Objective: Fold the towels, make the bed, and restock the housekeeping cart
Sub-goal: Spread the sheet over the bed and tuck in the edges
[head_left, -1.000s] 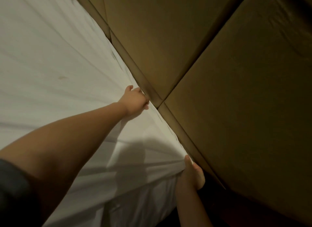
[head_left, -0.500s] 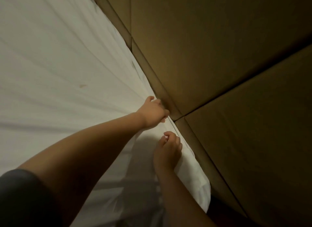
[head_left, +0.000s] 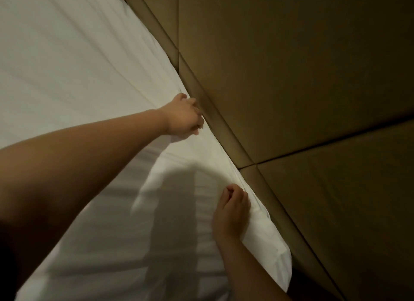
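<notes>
A white bed sheet (head_left: 74, 81) covers the mattress and fills the left half of the view. Its head-end edge runs diagonally along a padded brown headboard (head_left: 280, 76). My left hand (head_left: 184, 117) reaches far out and grips the sheet's edge right beside the headboard, fingers curled into the cloth. My right hand (head_left: 231, 211) is nearer, by the mattress corner (head_left: 275, 253), fingers curled and pinching a fold of the sheet. Creases fan out between the two hands.
The headboard is built of large padded panels with seams and a raised lower band (head_left: 226, 130) pressed close against the mattress. Below the mattress corner lies dark floor (head_left: 313, 287). Towels and cart are out of view.
My right hand left the mattress corner's underside, came up onto the sheet top, and has since slid back toward the corner. My left hand keeps its grip at the headboard edge.
</notes>
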Tool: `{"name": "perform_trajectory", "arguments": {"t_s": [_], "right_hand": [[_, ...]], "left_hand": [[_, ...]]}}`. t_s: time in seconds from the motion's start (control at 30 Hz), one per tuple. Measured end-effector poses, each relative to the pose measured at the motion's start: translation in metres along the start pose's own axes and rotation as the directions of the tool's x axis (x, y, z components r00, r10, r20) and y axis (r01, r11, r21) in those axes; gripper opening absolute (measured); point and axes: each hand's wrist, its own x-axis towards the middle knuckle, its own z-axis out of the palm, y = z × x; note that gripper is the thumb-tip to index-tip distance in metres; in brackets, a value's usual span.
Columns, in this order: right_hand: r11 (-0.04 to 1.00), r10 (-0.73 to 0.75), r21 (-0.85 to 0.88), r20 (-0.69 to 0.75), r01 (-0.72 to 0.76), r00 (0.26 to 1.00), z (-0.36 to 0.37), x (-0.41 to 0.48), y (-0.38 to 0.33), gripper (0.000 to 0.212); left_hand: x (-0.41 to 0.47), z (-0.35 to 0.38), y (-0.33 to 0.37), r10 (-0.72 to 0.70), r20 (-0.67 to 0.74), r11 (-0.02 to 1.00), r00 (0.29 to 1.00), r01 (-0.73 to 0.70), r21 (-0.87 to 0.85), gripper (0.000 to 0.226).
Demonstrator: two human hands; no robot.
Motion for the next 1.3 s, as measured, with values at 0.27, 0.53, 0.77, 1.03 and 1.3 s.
{"name": "perform_trajectory", "arguments": {"t_s": [0.27,0.53,0.77,1.03,1.3], "right_hand": [[0.997,-0.074,0.001,-0.099,0.074,0.992,0.005,-0.002,0.002,0.040],[0.994,-0.062,-0.092,-0.104,0.052,0.993,0.003,0.006,-0.029,0.020],[0.888,-0.445,-0.121,0.007,0.443,0.895,0.046,0.055,-0.099,0.036],[0.853,-0.469,-0.266,-0.013,0.449,0.883,0.063,0.051,-0.069,0.047],[0.861,-0.454,-0.280,-0.045,0.425,0.890,0.070,0.050,-0.064,0.050]], "left_hand": [[0.012,0.013,0.003,-0.078,-0.113,0.986,0.991,0.060,-0.156,0.026],[0.011,0.019,0.006,-0.121,-0.107,0.973,0.987,0.097,-0.207,0.024],[0.010,0.021,0.002,-0.066,-0.145,0.986,0.987,0.043,-0.158,0.024],[0.011,0.009,-0.052,0.061,-0.029,0.998,0.998,-0.061,0.006,0.040],[0.010,0.011,-0.100,-0.130,-0.158,0.985,0.979,0.109,-0.137,0.028]]}}
